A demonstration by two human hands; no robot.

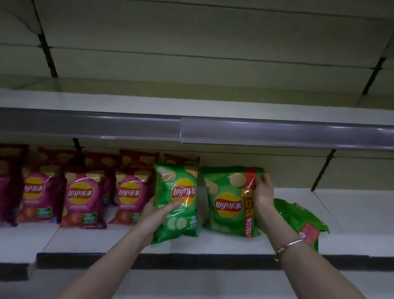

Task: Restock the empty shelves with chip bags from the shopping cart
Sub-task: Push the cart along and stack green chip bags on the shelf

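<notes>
Your left hand (158, 215) holds the first green bag (180, 192) by its lower left edge. One digit lies across the front up toward the logo, and the rest of the hand is tucked behind the edge. That bag's long axis stands near upright, top seam up and tipped slightly left, logo facing you, with its bottom close to the front lip of the shelf (228, 250). Your right hand (262, 197) has its fingers curled round the top right corner of the second green bag (226, 202). The grip closes on the red band that runs down that side. This bag stands on the shelf just right of your left grip, upright and leaning back a little, face toward you. A third green bag (298, 221) lies flat just right of your right wrist, its long axis slanting from back left to front right. Left of your left grip, the magenta bags (83, 200) stand upright in rows, logos forward.
</notes>
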